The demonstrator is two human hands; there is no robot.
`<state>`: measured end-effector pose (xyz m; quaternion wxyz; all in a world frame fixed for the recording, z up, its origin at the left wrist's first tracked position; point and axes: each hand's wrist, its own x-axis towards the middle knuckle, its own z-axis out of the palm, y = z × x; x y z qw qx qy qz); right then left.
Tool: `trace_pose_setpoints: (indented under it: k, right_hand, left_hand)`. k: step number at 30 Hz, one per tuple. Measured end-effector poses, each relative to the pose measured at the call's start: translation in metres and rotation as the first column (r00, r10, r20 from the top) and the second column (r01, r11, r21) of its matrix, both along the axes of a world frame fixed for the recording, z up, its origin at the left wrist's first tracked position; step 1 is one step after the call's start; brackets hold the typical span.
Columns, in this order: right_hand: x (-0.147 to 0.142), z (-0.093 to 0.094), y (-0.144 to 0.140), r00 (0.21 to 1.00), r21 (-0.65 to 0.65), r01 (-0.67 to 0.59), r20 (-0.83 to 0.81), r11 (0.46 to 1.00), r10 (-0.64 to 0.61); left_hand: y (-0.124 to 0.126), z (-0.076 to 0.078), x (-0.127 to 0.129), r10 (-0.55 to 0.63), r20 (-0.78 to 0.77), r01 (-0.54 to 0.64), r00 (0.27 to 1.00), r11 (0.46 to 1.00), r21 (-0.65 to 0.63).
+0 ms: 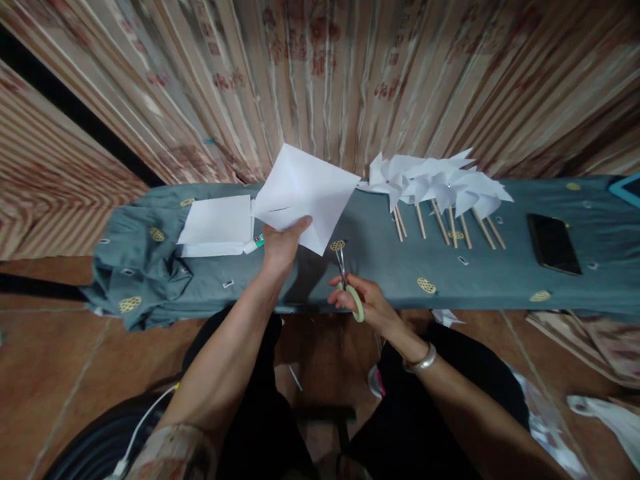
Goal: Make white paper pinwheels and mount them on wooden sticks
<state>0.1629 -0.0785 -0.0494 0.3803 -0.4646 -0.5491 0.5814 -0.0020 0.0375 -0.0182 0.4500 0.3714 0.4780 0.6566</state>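
Observation:
My left hand (284, 243) pinches a square sheet of white paper (310, 187) near its lower edge, holding it up over the table. A slit runs inward from the left corner of that sheet, and faint crease lines cross it. In my right hand (367, 300) is a pair of scissors (354, 297) with pale green handles, fingers in the loops. The blades point away from me, below the sheet and apart from it; whether they are parted is hard to make out.
A stack of white paper (217, 223) lies at left, beside a white-and-green tube (254, 244). Several paper pinwheels (445, 183) on wooden sticks rest at right. Farther right are a black phone (554, 243) and a blue-edged object (627, 190). A curtain (320, 80) hangs behind the cloth-covered table (400, 287).

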Motion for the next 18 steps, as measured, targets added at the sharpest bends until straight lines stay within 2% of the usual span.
trace_pose_setpoints:
  k: [4, 11, 18]
  right_hand:
    - [-0.003, -0.004, -0.004, 0.997, -0.059, -0.081, -0.024, 0.995, 0.08]
    - [-0.006, 0.003, 0.005, 0.99, -0.143, -0.069, -0.135, 0.987, 0.05]
    - [-0.006, 0.003, 0.01, 0.99, -0.143, -0.06, -0.132, 0.988, 0.041]
  left_hand:
    - [-0.003, -0.001, 0.005, -0.012, -0.007, 0.012, 1.0, 1.0, 0.024]
    - [-0.012, -0.002, 0.016, -0.073, -0.024, 0.074, 0.997, 0.997, 0.0]
    - [-0.012, -0.003, 0.02, -0.095, -0.017, 0.095, 0.995, 0.995, -0.003]
